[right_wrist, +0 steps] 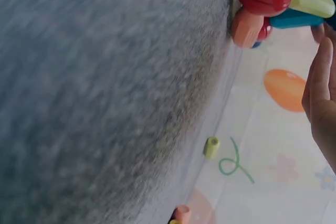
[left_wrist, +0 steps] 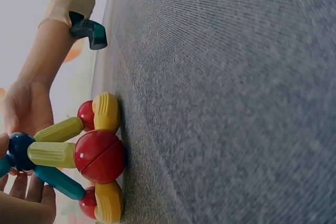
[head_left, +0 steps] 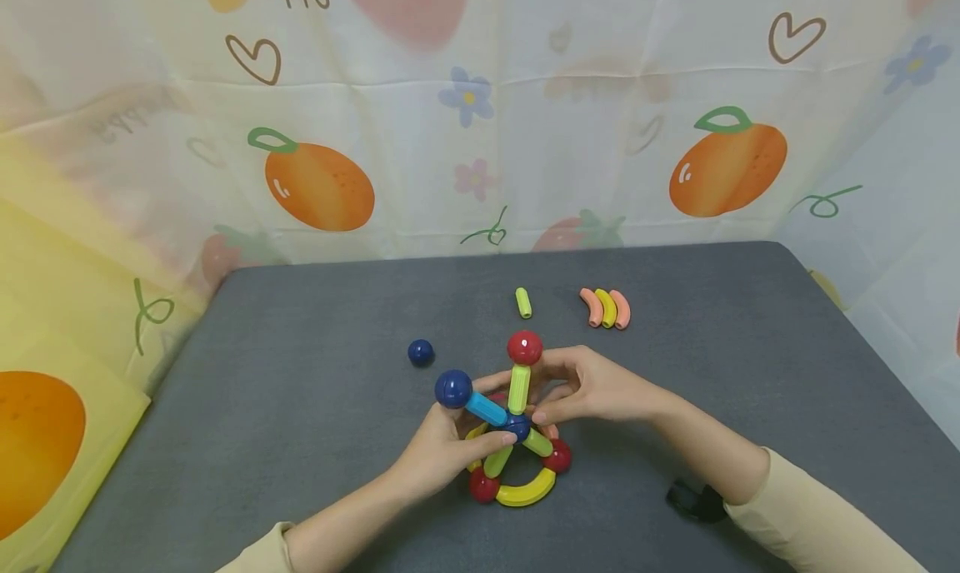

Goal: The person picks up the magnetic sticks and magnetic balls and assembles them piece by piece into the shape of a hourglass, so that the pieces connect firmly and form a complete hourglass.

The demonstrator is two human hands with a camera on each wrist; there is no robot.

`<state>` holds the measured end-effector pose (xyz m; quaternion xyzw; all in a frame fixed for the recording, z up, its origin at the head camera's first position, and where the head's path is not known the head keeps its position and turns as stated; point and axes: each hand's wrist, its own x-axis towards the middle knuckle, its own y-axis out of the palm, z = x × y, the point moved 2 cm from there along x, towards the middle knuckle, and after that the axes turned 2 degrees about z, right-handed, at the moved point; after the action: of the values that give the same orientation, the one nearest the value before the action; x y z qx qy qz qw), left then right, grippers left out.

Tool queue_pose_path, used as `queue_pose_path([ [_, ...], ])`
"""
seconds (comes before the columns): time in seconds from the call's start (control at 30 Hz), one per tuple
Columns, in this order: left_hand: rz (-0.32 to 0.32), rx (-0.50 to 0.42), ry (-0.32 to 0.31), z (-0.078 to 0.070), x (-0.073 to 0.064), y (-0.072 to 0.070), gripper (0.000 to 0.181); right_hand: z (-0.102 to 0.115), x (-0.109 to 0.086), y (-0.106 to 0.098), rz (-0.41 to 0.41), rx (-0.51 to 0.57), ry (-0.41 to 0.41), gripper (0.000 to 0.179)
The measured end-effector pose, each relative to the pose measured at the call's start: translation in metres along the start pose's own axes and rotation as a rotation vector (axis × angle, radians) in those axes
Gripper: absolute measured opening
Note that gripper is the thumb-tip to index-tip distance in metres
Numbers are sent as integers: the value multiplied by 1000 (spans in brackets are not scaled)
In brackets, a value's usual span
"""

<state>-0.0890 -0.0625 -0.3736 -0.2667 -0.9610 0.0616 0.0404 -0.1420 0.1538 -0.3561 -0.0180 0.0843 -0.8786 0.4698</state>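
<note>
Both hands are at a toy ball-and-stick structure [head_left: 525, 494], whose ring of curved sticks and red balls rests on the table. Straight sticks slope up from the ring to a dark blue hub ball [head_left: 517, 427]. My left hand [head_left: 442, 448] grips this hub, its thumb across the front. From the other side, my right hand [head_left: 592, 388] holds the structure near the hub with bent fingers, partly hidden. A light green stick [head_left: 519, 390] stands on the hub, topped by a red ball [head_left: 525, 348]. Toward the left leans a blue stick [head_left: 486, 408] bearing a blue ball [head_left: 453, 389].
On the grey table [head_left: 315, 331], a loose dark blue ball [head_left: 421, 353] lies behind the structure. Farther back are a short green stick [head_left: 523, 303] and a row of curved sticks, pink and yellow [head_left: 606, 308]. A printed cloth [head_left: 420, 165] hangs behind the table.
</note>
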Motion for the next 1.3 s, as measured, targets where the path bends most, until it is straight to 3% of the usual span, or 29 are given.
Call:
queue_pose_path([
  [0.57, -41, 1, -28, 2, -3, 0, 60, -6, -17, -32, -161, -96, 27, 34],
  [0.77, -65, 11, -32, 0, -5, -6, 61, -9, -24, -51, -269, -138, 29, 36],
  [1.07, -58, 2, -56, 1, -3, -8, 62, -12, -27, -79, -457, -157, 99, 37],
  [1.3, -59, -86, -59, 0, 0, -6, 57, -15, -22, -95, -535, -203, 124, 37],
])
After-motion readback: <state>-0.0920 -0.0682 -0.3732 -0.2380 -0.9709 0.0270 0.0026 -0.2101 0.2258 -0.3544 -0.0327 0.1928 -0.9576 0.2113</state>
